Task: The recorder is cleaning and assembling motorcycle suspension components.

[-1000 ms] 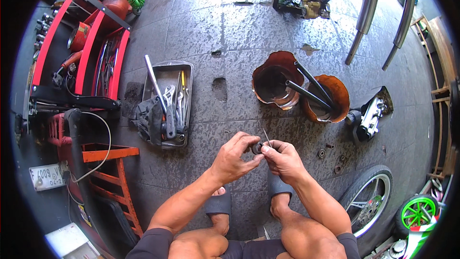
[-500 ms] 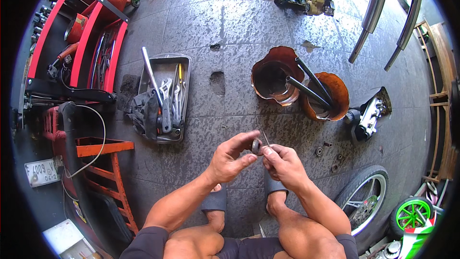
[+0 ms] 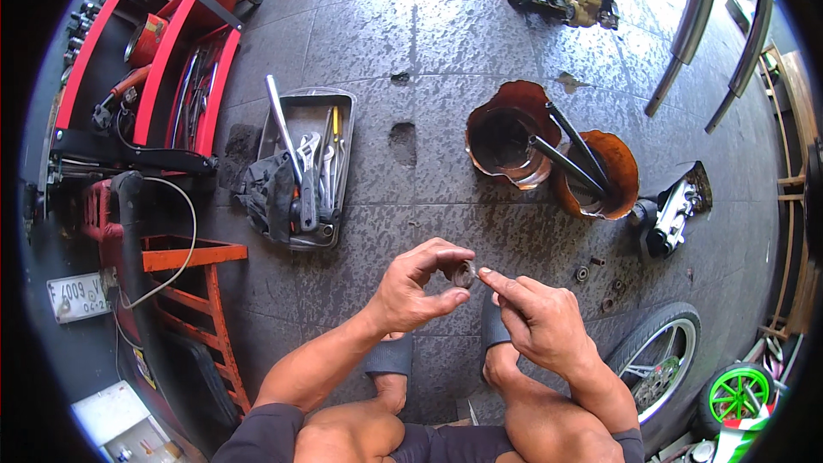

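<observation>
Two hands on one small part: left hand (image 3: 417, 289) pinches a small round metal ring (image 3: 464, 273), bearing or bushing by the look of it, between thumb and curled fingers; right hand (image 3: 536, 320) has its index fingertip at the ring's edge, other fingers loosely curled, gripping nothing that I can see; ring is held in the air above the dark tiled floor (image 3: 377, 34), in front of the knees and sandals.

Judgement: this looks like the inspect/clean step, finger feeling the bore or face of the part; too small to tell its condition. Next move likely needs a steady pinch and a light turn of the ring; it is small enough to slip and roll off if dropped.

Around: metal tool tray (image 3: 302, 167) with wrenches to the left, well apart; two rusty orange tubs (image 3: 549, 150) with dark tubes ahead right; a few loose washers (image 3: 596, 274) on the floor near the right hand; spoked wheel (image 3: 656, 364) just beside the right forearm; red tool cart (image 3: 129, 77) far left.
</observation>
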The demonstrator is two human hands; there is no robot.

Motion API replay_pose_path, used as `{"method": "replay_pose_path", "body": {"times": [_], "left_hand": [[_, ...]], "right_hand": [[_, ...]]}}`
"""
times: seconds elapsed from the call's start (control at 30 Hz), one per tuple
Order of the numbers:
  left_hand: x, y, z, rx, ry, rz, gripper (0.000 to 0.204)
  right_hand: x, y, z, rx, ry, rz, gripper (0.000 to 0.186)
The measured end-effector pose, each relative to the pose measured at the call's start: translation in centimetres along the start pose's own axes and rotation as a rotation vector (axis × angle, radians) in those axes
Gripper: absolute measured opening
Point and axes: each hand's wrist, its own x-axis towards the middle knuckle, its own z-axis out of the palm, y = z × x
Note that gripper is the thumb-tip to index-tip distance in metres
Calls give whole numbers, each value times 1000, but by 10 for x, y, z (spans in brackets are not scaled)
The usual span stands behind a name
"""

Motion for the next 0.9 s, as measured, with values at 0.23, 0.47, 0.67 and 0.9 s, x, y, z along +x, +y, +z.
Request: {"method": "replay_pose_path", "body": {"times": [0.23,0.47,0.67,0.9], "left_hand": [[3,5,0,246,-16,119,43],[6,6,-14,249,-147,170,42],[1,0,-5,-573,-235,-152,45],[-4,-9,19,-1031,-130,-185,50]], "right_hand": [[-4,-1,3,-123,-13,-18,47],[4,-3,-8,-123,-146,-62,41],[13,10,-14,339,-307,-6,30],[2,12,10,860,-238,139,22]]}}
